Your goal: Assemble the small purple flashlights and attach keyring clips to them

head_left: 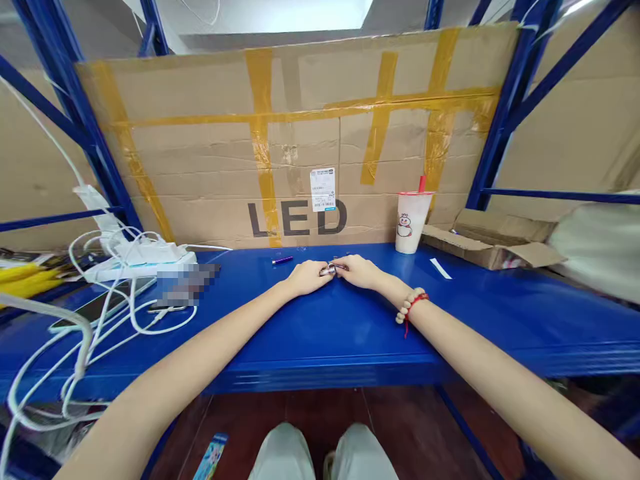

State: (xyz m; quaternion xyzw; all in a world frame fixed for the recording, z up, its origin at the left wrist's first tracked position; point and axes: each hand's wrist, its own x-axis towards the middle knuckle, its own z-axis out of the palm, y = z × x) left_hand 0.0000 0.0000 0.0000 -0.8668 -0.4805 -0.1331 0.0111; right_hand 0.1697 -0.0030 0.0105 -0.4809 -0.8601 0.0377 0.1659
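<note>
Both my arms reach out over the blue shelf top (325, 327). My left hand (307, 277) and my right hand (361, 271) meet at the middle of it, fingers curled, and together they pinch a small shiny metal object (331, 269). What that object is I cannot make out. A bead bracelet with a red cord (411, 305) sits on my right wrist. A purple pen (283, 261) lies just behind my left hand.
A taped cardboard sheet marked LED (300, 147) stands at the back. A white drink cup with a red straw (413, 220) and an open cardboard box (493, 243) are at the right. White cables and a power strip (135, 263) crowd the left.
</note>
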